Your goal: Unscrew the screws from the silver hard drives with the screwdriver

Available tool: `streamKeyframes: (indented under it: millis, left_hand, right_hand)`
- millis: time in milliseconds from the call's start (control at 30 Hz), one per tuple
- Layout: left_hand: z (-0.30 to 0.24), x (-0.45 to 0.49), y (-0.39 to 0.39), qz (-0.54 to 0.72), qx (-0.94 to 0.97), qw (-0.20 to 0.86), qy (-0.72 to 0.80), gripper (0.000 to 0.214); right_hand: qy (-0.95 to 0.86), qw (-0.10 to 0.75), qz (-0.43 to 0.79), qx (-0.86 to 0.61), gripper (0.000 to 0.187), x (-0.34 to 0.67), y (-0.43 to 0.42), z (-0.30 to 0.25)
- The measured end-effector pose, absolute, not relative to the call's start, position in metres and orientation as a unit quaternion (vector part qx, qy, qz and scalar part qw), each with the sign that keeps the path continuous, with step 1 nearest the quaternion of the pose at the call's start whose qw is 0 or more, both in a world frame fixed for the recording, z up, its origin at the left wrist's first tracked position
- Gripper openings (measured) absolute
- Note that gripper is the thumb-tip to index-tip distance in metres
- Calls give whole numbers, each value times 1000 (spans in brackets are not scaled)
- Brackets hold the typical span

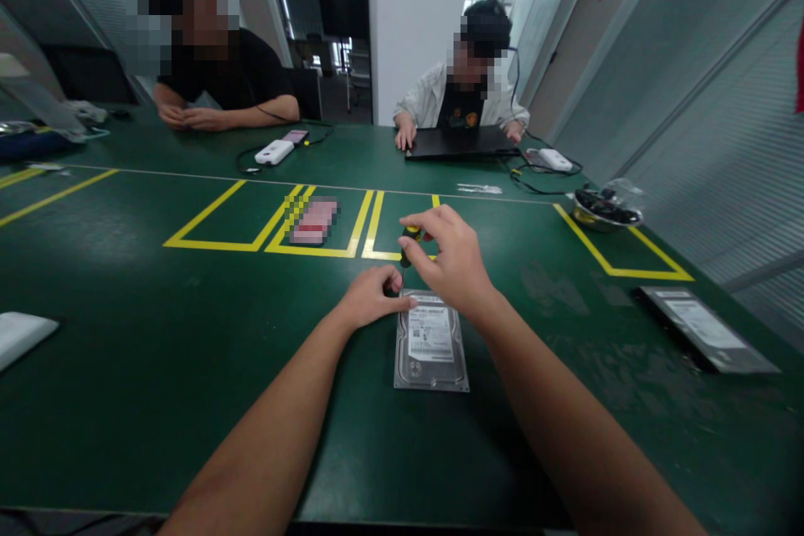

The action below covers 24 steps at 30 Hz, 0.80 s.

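A hard drive (433,352) with a white label lies flat on the green table in front of me. My left hand (370,299) is at its far left corner, the thumb on the top face and the other fingers curled beside the screwdriver's shaft. In my right hand (453,255) is a black and yellow screwdriver (406,255), held upright between thumb and fingers. Its tip points down at that same corner; whether it sits in a screw cannot be made out.
To the right lies a second hard drive (709,331), with a metal bowl (606,222) of dark parts behind it. A pink phone (314,222) lies within yellow tape (314,251). Two people sit opposite, one with hands on a black laptop (461,142). A white object (25,335) is at left.
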<state>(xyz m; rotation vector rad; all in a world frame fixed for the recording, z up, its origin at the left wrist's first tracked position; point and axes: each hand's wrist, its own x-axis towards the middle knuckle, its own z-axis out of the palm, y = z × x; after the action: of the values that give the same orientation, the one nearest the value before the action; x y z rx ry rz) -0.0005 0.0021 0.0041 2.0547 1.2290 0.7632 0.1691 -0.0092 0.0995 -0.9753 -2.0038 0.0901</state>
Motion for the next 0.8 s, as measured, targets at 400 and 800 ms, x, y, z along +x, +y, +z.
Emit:
streamKeyframes:
  millis: [400,800]
  left_hand:
    - [6,0,2,288,779,308,464,38]
    - [3,0,2,290,774,317,466,39]
  right_hand:
    - [-819,435,60,-370,28,168,-12,104]
    - [-821,435,12,-370,25,181,-22,123]
